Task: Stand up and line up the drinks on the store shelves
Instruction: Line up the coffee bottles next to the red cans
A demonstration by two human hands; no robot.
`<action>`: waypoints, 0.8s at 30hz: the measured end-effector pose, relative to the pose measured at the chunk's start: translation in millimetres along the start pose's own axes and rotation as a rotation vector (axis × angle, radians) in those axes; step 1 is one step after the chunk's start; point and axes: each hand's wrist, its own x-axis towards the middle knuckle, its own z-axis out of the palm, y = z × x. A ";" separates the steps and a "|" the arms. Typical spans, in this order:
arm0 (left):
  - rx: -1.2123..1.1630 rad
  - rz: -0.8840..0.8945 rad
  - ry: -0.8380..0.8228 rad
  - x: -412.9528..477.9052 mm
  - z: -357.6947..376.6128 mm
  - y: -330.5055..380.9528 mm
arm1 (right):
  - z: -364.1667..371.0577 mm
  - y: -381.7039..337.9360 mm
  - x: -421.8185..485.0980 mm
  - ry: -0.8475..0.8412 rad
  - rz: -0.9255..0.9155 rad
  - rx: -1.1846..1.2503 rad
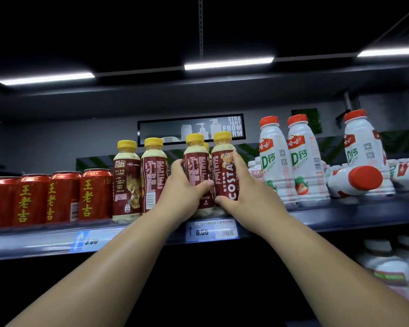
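The shelf carries three groups of drinks. At the left, the red cans stand upright in an even row along the front edge; this section appears done. At the right, the white milk bottles are only partly in order: several stand upright, but one toppled white bottle lies on its side with its red cap toward the camera, and at least one more lies at the far right edge. That section is judged outstanding.

In the middle, the Costa bottles are all upright, though a gap separates the two at the left from the two in hand, so alignment here looks unfinished.

The left hand is wrapped around the left-held bottle, fingers behind, thumb across the front. The right hand grasps the right-held bottle from its right side. Both bottles stand on the shelf, touching each other, above the price tag
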 end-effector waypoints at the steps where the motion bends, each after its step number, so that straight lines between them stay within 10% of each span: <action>1: -0.012 -0.006 -0.016 0.4 -1.3 0.0 | -0.1 0.9 -0.4 0.000 -0.003 -0.012; 24: 0.192 0.164 -0.119 -7.4 -7.0 -15.8 | 6.8 6.4 -9.9 0.082 0.028 0.030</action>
